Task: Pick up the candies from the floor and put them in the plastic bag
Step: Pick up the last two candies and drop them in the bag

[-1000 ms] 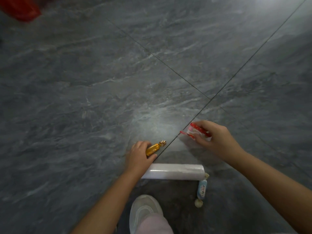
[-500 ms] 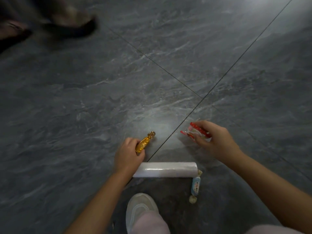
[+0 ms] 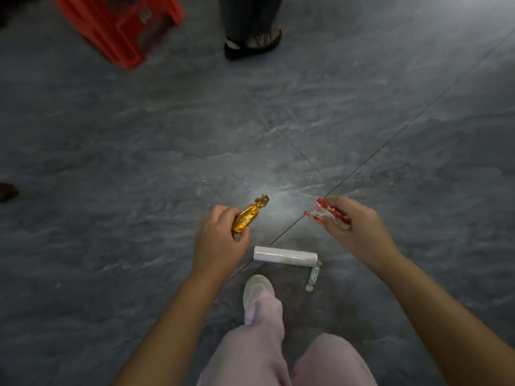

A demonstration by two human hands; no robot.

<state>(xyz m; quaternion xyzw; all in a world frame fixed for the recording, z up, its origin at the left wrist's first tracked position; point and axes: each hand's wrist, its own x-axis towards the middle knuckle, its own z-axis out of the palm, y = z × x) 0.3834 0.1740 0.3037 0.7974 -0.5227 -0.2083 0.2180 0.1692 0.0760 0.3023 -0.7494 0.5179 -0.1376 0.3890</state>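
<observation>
My left hand (image 3: pixel 218 243) grips a gold-wrapped candy (image 3: pixel 248 217) lifted off the grey floor, its twisted end pointing up and right. My right hand (image 3: pixel 355 229) holds a red-and-white candy wrapper (image 3: pixel 327 214) above the floor. Between and just below the hands a white roll of plastic bags (image 3: pixel 285 255) lies on the floor. A small blue-and-white candy (image 3: pixel 314 278) lies beside the roll's right end.
My white shoe (image 3: pixel 257 292) and pink trouser legs (image 3: pixel 259 344) are below the roll. A red plastic stool (image 3: pixel 117 26) stands at the top left. Another person's sandalled foot (image 3: pixel 252 44) is at the top centre. A dark shoe tip (image 3: pixel 7 190) shows at the left edge.
Both hands have risen from the floor with their candies. The view has pulled back and tilted, which brings the red stool and the other person's foot into sight.
</observation>
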